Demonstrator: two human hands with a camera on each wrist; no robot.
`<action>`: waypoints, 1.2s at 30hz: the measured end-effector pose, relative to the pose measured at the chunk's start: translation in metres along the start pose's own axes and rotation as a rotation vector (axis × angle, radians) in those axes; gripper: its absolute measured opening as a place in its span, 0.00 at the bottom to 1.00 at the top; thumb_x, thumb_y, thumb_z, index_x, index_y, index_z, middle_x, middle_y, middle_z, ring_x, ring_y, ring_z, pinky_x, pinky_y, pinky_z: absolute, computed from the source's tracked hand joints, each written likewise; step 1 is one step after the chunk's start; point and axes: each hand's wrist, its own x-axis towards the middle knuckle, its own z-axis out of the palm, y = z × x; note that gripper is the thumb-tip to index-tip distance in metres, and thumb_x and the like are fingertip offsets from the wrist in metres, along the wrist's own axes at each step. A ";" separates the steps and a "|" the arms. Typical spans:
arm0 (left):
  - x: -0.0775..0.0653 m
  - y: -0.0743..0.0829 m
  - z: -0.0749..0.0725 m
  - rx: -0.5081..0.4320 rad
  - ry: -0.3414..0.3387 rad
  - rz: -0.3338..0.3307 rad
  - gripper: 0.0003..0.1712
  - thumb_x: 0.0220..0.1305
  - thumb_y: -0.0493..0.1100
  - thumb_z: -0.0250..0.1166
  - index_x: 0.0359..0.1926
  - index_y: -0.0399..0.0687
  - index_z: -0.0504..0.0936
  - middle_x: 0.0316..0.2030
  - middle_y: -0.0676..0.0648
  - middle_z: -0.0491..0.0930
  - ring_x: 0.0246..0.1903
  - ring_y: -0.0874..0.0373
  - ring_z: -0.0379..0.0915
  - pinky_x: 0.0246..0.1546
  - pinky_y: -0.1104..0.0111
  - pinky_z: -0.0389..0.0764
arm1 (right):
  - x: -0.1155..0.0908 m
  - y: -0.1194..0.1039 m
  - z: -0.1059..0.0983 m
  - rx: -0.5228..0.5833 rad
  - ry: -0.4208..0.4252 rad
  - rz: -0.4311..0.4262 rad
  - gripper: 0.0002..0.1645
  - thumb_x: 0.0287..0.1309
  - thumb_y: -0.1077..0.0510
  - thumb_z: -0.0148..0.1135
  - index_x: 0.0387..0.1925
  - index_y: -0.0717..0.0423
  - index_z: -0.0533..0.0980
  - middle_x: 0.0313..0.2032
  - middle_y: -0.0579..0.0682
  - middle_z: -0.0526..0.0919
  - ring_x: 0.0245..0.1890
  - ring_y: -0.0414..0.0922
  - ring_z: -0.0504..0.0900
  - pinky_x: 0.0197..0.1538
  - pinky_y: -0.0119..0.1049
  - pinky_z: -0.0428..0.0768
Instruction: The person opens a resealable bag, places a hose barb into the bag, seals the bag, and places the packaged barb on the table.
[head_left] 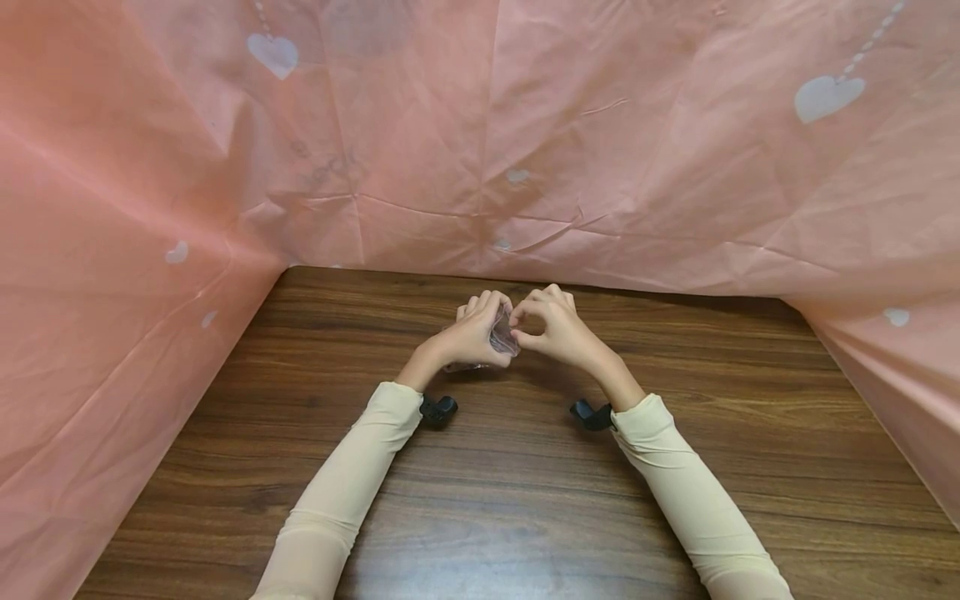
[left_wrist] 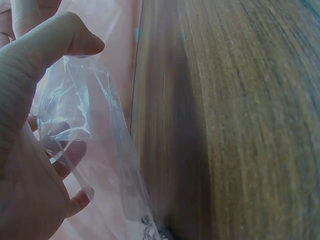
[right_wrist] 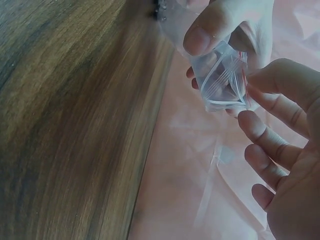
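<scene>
A clear zip-lock bag (right_wrist: 225, 85) with a red line by its seal is held up above the table, its mouth spread apart. My left hand (head_left: 472, 329) grips the bag, with the thumb on the near side and the other fingers behind it. At the mouth's right edge, my right hand (head_left: 558, 329) pinches the plastic between thumb and forefinger, and its other fingers are loosely bent. The left wrist view shows the bag's clear film (left_wrist: 107, 135) hanging below the left thumb. Small shiny pieces (left_wrist: 150, 231) appear low in the bag, too blurred to identify.
Beneath the hands is a brown wood-grain table (head_left: 510, 500). A pink sheet with white hearts (head_left: 570, 167) hangs along the back and both sides, close behind the hands. Each wrist carries a black strap-on camera (head_left: 438, 409).
</scene>
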 end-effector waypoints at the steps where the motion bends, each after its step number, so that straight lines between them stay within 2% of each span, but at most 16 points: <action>1: 0.000 0.000 0.000 0.001 0.001 0.000 0.41 0.48 0.48 0.75 0.59 0.54 0.59 0.49 0.47 0.61 0.49 0.50 0.55 0.55 0.53 0.57 | 0.000 0.000 0.000 0.002 0.000 0.000 0.06 0.55 0.60 0.73 0.36 0.53 0.83 0.38 0.52 0.83 0.46 0.51 0.68 0.54 0.51 0.59; 24: 0.000 0.002 -0.002 -0.010 0.024 -0.016 0.42 0.48 0.46 0.76 0.59 0.52 0.60 0.49 0.47 0.63 0.48 0.50 0.56 0.56 0.53 0.57 | -0.001 -0.002 -0.004 0.000 0.006 0.007 0.07 0.55 0.61 0.72 0.37 0.54 0.84 0.41 0.53 0.84 0.45 0.51 0.68 0.53 0.50 0.58; 30: -0.001 0.003 -0.002 0.002 0.058 -0.024 0.44 0.46 0.47 0.76 0.61 0.48 0.61 0.50 0.46 0.64 0.50 0.50 0.57 0.57 0.52 0.58 | -0.002 -0.001 -0.009 -0.001 0.033 -0.002 0.07 0.55 0.61 0.73 0.36 0.55 0.84 0.39 0.54 0.84 0.43 0.50 0.67 0.52 0.49 0.58; 36: -0.001 0.004 -0.003 0.007 0.121 -0.038 0.45 0.44 0.46 0.77 0.61 0.46 0.62 0.50 0.45 0.64 0.51 0.50 0.58 0.59 0.50 0.59 | -0.002 -0.001 -0.013 -0.003 0.040 -0.004 0.06 0.55 0.62 0.72 0.36 0.55 0.84 0.38 0.55 0.83 0.42 0.50 0.67 0.51 0.48 0.57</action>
